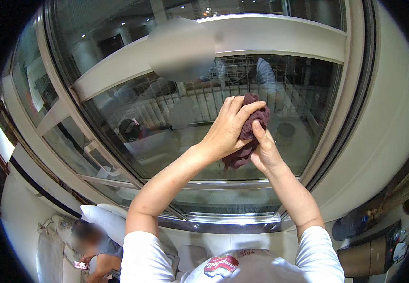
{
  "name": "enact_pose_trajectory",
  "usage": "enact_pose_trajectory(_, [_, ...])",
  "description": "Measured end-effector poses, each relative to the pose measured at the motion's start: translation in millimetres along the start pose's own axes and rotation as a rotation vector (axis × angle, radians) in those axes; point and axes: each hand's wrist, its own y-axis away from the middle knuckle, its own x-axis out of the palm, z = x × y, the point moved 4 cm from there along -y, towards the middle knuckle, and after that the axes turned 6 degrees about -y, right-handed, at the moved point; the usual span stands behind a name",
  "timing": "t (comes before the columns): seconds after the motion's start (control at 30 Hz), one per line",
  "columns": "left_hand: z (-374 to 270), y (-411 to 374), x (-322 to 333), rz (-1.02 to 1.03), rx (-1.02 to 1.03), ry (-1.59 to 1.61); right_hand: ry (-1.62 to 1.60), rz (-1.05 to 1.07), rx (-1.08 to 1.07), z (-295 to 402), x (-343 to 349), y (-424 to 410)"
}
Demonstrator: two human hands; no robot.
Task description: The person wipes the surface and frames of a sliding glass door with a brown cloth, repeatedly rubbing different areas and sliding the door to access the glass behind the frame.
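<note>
Both my hands hold a bunched dark maroon cloth (pixel 241 155) in front of a glass sliding door (pixel 190 155). My left hand (pixel 227 127) grips it from the left, its fingers bent over the top part. From the right, my right hand (pixel 266 148) presses its thumb against the cloth; its other fingers are mostly hidden. The lower end of the cloth hangs down between my wrists. Whether the cloth touches the pane, I cannot tell. Behind the glass, metal railings show, mixed with reflections of the room.
A pale metal crossbar (pixel 278 35) spans the door above my hands. To the left is a door handle (pixel 101 159). A person (pixel 101 254) holding a phone (pixel 81 265) sits at lower left on a sofa (pixel 48 258). At lower right stands a brown cabinet (pixel 363 260).
</note>
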Motion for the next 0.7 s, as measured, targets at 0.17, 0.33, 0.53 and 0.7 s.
enact_pose_trajectory(0.17, [0.0, 2.5, -9.0, 0.165, -0.015, 0.037, 0.242, -0.145, -0.27, 36.1, -0.8, -18.5])
enact_pose_trajectory(0.33, [18.4, 6.3, -40.2, 0.076, -0.168, -0.302, 1.024, -0.358, -1.006, 117.2, -8.3, -48.0])
enact_pose_trajectory(0.53, [57.4, 24.6, -25.8, 0.127, -0.206, -0.629, 1.938, -0.252, -1.18, 94.6, 9.4, -66.5])
enact_pose_trajectory(0.7, [61.4, 29.0, -20.1, 0.216, -0.227, -0.688, 1.996, -0.16, -1.151, 94.7, 8.6, -62.7])
